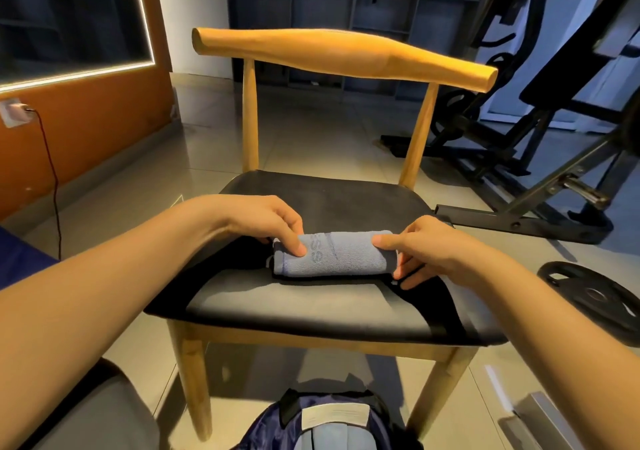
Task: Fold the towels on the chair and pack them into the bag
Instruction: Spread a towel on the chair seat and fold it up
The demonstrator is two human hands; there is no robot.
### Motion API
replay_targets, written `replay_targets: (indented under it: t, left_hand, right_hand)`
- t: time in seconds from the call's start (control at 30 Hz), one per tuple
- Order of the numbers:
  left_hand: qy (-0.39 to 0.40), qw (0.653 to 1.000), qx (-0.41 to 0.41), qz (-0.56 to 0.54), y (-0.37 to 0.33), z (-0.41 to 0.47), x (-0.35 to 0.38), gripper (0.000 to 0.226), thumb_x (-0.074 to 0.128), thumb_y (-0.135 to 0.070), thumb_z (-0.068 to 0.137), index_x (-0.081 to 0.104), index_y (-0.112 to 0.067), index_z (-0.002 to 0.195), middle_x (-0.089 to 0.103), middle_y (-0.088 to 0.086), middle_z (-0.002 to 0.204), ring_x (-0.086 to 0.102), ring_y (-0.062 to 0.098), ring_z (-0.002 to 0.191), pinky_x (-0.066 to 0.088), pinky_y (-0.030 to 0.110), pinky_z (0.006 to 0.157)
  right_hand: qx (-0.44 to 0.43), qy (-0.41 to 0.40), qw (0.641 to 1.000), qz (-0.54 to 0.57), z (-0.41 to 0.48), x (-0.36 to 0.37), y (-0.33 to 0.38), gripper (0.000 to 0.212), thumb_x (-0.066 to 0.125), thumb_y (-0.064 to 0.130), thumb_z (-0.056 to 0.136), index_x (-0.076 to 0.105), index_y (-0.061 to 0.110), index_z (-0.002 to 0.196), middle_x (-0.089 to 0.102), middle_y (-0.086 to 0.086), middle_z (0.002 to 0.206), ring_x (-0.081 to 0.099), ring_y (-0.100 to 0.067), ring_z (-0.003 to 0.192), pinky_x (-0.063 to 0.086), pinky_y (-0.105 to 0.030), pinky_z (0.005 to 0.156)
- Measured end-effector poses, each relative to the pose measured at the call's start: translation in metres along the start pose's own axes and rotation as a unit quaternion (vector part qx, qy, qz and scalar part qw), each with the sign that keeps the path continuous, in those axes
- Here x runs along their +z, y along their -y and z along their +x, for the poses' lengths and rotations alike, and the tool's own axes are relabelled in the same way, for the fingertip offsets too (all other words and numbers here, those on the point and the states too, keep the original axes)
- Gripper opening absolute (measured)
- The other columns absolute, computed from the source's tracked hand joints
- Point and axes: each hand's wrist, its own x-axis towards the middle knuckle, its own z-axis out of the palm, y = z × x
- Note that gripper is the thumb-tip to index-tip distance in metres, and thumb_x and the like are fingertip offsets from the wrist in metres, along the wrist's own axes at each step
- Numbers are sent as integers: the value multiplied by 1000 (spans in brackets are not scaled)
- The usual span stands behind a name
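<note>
Item: grey-blue towel (pixel 343 253), folded into a thick short bundle with woven lettering on its top face.
Location of item: lying crosswise on the black padded seat of the chair (pixel 311 307), about mid-seat, long side running left to right.
Under the item: a dark cloth (pixel 403 281) shows at the towel's lower right edge; its outline is hard to tell from the seat.
Left hand (pixel 263 217): fingers curled over the towel's left end, the index fingertip pressed on the top face; the thumb is hidden.
Right hand (pixel 433 245): pinching the towel's right end, thumb on top and fingers tucked beneath and beside it.
Chair frame: light wood, four legs, a curved backrest rail (pixel 346 54) on two upright posts.
Bag: navy bag (pixel 273 425) on the floor just in front of the chair, at the lower edge of view, mouth open upward, with a grey padded inside and a pale label.
Right of chair: a black weight plate (pixel 595 293) flat on the tiled floor; behind it a black exercise machine (pixel 519 137).
Left of chair: an orange wall with a wall socket (pixel 12 111) and a dark cable (pixel 52 172) hanging from it.
Background: dark shelving (pixel 346 6) against the far wall.
</note>
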Motion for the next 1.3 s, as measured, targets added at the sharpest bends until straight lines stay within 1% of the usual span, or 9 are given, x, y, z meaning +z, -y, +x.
replay_targets:
  t: [0.1, 0.3, 0.47, 0.57, 0.7, 0.9, 1.03, 1.17, 1.3]
  left_hand:
    - [-16, 1000, 18, 1, 2, -3, 3, 27, 89, -28, 74, 75, -8, 86, 74, 14, 87, 63, 16, 79, 48, 34, 83]
    - [-45, 997, 61, 20, 1, -15, 14, 30, 89, -32, 76, 74, -10, 90, 73, 21, 94, 65, 31, 80, 53, 52, 92]
    - [-73, 994, 77, 8, 2, -29, 23, 24, 88, -29, 79, 72, -11, 86, 74, 10, 88, 68, 22, 80, 53, 32, 76]
    - [-74, 995, 68, -12, 1, -39, 28, 28, 89, -28, 77, 71, -9, 88, 75, 10, 90, 70, 22, 82, 56, 40, 83]
    - [-37, 997, 51, -46, -2, -48, 38, 57, 94, -36, 63, 64, -11, 105, 73, 11, 97, 67, 23, 85, 52, 54, 95]
    - [39, 984, 75, -158, -30, -52, 65, 98, 89, -27, 73, 30, -27, 152, 71, -9, 123, 67, 5, 114, 49, 27, 101]
    - [92, 977, 102, -164, -51, -59, 97, 65, 83, -25, 82, 52, -25, 139, 71, -4, 126, 67, 15, 118, 51, 34, 103]
    - [24, 976, 103, -193, -62, -70, 136, 42, 81, -24, 85, 63, -18, 123, 75, 3, 111, 74, 13, 96, 60, 26, 82]
    - [-56, 980, 124, -148, -60, -78, 157, 35, 79, -35, 86, 69, -19, 116, 77, -1, 105, 73, 14, 96, 61, 33, 89]
  right_hand:
    - [19, -2, 999, 47, -1, 0, 1, 48, 81, 35, 85, 62, -6, 98, 66, -22, 75, 71, -34, 68, 64, -50, 76]
    - [19, -15, 960, 278, 0, 19, 4, 36, 83, 13, 81, 70, -4, 110, 63, -20, 123, 71, -36, 102, 64, -46, 75]
    - [-6, -28, 926, 378, 0, 35, 9, 31, 78, 5, 83, 68, -3, 111, 68, -16, 119, 74, -31, 98, 63, -44, 80]
    - [-45, -35, 932, 359, -8, 34, 14, 17, 76, 4, 84, 71, 1, 100, 71, -12, 111, 72, -26, 99, 61, -38, 73]
    - [-119, -32, 948, 294, -27, 23, 20, 10, 73, 6, 86, 66, 10, 92, 67, -6, 88, 66, -15, 78, 55, -28, 61]
    - [-185, 28, 964, 187, -68, 8, 23, 17, 74, 5, 84, 63, 14, 93, 66, -4, 85, 64, -12, 75, 48, -25, 63]
    - [-189, -4, 976, 105, -95, 7, 14, 19, 77, 8, 85, 63, 13, 96, 69, -10, 92, 65, -18, 84, 50, -32, 72]
    - [-155, -78, 984, 35, -114, 10, 4, 25, 80, 17, 84, 63, 14, 102, 70, -13, 103, 67, -23, 94, 54, -33, 71]
    - [-138, -142, 980, 36, -129, 17, -3, 35, 81, 21, 83, 59, 16, 111, 63, -7, 105, 63, -21, 97, 51, -29, 68]
